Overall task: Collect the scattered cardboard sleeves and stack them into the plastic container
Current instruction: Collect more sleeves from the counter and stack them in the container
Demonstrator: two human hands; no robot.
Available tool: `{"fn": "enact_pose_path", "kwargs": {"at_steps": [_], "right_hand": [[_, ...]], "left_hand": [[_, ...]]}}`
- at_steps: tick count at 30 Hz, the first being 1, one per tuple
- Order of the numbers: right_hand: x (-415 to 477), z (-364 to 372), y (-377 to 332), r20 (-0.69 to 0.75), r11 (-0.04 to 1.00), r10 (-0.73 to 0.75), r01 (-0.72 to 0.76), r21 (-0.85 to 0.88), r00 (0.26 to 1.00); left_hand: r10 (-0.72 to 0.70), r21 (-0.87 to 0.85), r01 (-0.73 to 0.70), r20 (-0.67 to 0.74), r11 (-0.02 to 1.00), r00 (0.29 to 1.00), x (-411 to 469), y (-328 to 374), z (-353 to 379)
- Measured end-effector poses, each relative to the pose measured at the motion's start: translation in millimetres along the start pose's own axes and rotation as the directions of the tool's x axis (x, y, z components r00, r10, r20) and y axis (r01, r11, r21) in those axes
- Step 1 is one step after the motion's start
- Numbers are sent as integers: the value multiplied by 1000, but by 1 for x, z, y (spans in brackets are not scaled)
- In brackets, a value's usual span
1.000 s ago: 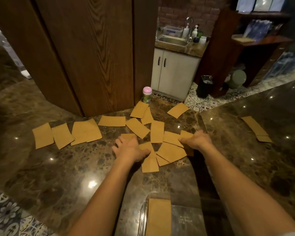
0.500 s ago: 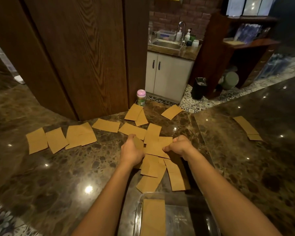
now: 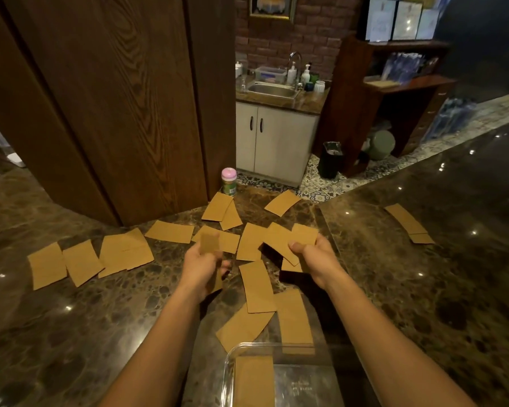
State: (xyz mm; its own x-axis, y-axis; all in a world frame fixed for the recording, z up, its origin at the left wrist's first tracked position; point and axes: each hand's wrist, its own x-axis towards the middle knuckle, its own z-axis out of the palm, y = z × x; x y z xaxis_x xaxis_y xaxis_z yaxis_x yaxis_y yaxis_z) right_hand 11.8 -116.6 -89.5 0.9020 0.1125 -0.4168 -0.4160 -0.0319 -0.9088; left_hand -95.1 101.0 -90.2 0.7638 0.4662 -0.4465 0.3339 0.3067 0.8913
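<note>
Tan-brown cardboard sleeves (image 3: 259,286) on a dark brown mottled marble counter (image 3: 71,318) (clear plastic container (image 3: 227,374)), pink-capped green can (image 3: 228,182)

Both hands were over the marble counter (image 3: 100,318), each gripping cardboard.
Left hand (image 3: 202,267) pinched one upright sleeve (image 3: 209,241); right hand (image 3: 312,257) held fanned sleeves (image 3: 282,245). Three loose sleeves (image 3: 259,286) lay overlapping between the hands and the plastic container (image 3: 227,374) at the bottom edge, which had a flat sleeve (image 3: 253,380) inside. A row of sleeves (image 3: 81,261) sat at left, a pair of sleeves (image 3: 406,220) well apart at right. A pink-lidded canister (image 3: 228,181) stood beside the wood panel (image 3: 115,98).
</note>
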Motion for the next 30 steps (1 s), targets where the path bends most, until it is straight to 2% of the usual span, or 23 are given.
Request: {"fn": "enact_pose_path", "kwargs": {"at_steps": [1,2,4,5,7,8,10,12,18,21,23,25,27,30], "right_hand": [[-1,-4,-4,-12,1000,6,-6,1,1000],[-2,-10,-7,-11,1000,25,-25,-3,1000],[-7,-23,-14,48,994,96,-94,-49,994],[-13,-29,-18,93,983,153,-142,-119,984],[-28,-37,-22,151,905,263,-189,-382,953],[-37,-38,-21,142,825,301,-183,-535,943],[-53,-34,-15,84,597,317,-130,-791,945],[-67,-22,-10,39,445,286,-97,-890,958],[-79,2,9,-13,378,186,-84,-922,982],[-76,-9,11,-21,471,211,-121,-874,977],[-75,-19,13,4,533,210,-111,-839,978],[-71,-32,16,51,674,204,-102,-732,978],[-68,-45,14,93,816,203,-116,-567,975],[-56,-61,10,87,889,165,-110,-444,983]], "left_hand": [[21,211,-19,-8,977,1000,1,1,-1],[34,445,-32,3,895,999,0,1,0],[37,756,-63,52,652,998,-7,1,8],[40,822,-76,66,564,997,-12,-1,13],[54,886,-79,61,458,997,-19,-7,26],[55,905,-74,56,419,997,-22,-10,32],[60,933,-67,49,355,997,-21,-16,43],[41,929,-54,42,367,998,-20,-16,51],[61,861,-75,51,503,997,-21,-10,69],[95,693,-122,77,711,992,-21,-9,67],[125,581,-145,76,801,989,-23,-5,57],[124,541,-154,92,827,988,-24,4,41],[20,524,-103,162,845,987,-24,14,16],[-203,622,-14,277,783,939,-29,18,-15]]}}
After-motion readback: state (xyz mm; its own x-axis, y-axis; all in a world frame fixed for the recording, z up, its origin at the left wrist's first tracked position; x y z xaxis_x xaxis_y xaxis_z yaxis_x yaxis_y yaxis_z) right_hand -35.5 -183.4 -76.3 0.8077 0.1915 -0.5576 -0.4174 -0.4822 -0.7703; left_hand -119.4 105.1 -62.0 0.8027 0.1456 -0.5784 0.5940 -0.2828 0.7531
